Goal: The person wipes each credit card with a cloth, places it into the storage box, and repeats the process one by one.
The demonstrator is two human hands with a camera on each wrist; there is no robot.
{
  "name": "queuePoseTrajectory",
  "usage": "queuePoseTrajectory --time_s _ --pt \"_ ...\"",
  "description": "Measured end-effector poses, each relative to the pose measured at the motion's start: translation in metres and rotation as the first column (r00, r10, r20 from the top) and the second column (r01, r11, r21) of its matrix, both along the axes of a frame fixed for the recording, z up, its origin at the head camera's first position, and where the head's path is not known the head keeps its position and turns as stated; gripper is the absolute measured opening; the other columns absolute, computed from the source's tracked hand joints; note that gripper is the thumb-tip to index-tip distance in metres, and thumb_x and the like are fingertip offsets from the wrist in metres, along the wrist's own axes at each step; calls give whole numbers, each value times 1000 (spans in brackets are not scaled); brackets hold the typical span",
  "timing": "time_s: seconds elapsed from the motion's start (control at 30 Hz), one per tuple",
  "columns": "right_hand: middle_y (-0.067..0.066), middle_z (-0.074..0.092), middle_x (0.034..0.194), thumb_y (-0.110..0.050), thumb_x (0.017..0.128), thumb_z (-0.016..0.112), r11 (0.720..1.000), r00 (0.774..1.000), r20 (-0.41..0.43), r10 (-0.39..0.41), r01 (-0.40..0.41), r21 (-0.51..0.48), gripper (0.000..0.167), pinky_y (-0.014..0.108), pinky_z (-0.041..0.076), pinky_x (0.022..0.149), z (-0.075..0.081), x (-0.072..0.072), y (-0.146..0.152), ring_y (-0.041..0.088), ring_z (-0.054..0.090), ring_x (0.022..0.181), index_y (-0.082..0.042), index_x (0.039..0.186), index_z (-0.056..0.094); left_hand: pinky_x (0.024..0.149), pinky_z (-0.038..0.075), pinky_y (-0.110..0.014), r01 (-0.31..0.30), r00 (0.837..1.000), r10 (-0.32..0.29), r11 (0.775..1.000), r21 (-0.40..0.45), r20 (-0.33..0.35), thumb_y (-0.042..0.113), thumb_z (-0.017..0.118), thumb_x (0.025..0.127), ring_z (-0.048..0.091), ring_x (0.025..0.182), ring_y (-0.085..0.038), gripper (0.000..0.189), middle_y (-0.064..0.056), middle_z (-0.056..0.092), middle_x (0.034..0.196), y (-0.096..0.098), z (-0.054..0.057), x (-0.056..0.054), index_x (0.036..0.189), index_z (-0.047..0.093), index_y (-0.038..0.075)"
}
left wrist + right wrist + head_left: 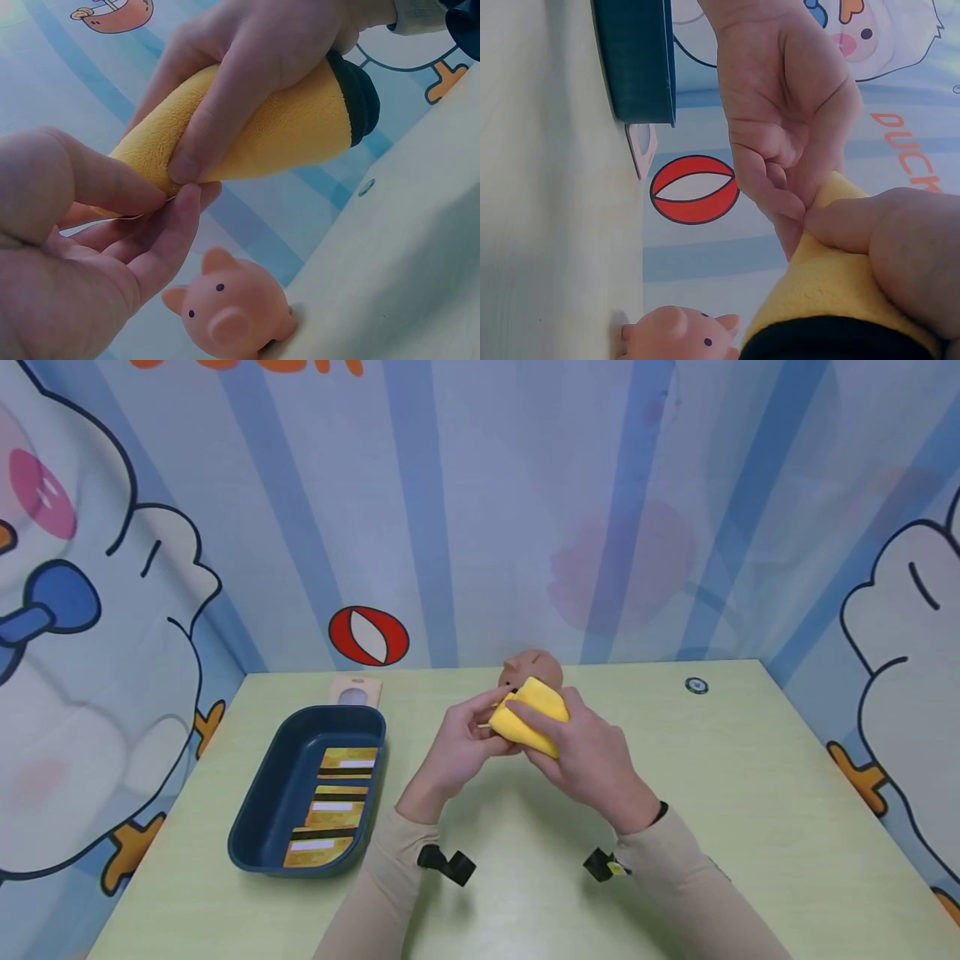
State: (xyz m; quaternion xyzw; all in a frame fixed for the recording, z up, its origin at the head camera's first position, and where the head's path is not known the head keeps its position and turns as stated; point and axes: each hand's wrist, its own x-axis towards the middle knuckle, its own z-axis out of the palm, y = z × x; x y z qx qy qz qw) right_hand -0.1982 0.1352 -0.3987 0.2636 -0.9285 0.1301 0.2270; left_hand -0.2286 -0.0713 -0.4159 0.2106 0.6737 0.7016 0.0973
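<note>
Up in front of me my right hand (592,756) grips a folded yellow cloth (528,718), its fingers and thumb wrapped around it. A dark edge of the cloth shows in both wrist views. My left hand (461,743) meets the cloth's narrow end, its thumb and fingers pinching a thin flat thing (131,217). Only a pale edge of that thing shows between the fingers and the cloth; I cannot tell its kind. Beyond the hands, a pink piggy bank (534,667) stands at the table's far edge, partly hidden by the cloth in the head view.
A dark blue tray (258,793) on the left holds three gold cards (333,806) in a column along its right side. Behind it lies a beige piece with a round window (367,687). One small dark round disc (696,686) rests at the back right.
</note>
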Motion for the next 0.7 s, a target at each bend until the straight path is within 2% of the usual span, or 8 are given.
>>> queuePoseTrajectory --time_s 0.27,0.53,0.7 --pt "22 55 114 -38 91 83 1000 999 32 -27 27 -8 57 39 54 48 4 0 4 22 54 65 -32 145 65 91 62 -38 -11 1000 10 1000 27 9 -8 66 98 72 116 -35 67 -23 63 142 -2 4 0 160 43 4" --pt "23 56 118 -37 91 83 999 998 35 -43 44 -16 59 42 57 51 7 -1 9 26 60 71 -30 146 65 90 63 -37 -53 998 51 997 54 37 -8 66 98 76 107 -33 63 -19 67 137 -8 8 -1 156 50 11" --pt "24 56 117 -35 91 83 999 999 20 -41 42 -10 58 43 57 50 8 -3 13 26 59 69 -30 145 65 90 63 -36 -71 996 67 995 74 51 -9 64 99 76 107 -32 64 -20 66 139 -12 11 0 158 47 9"
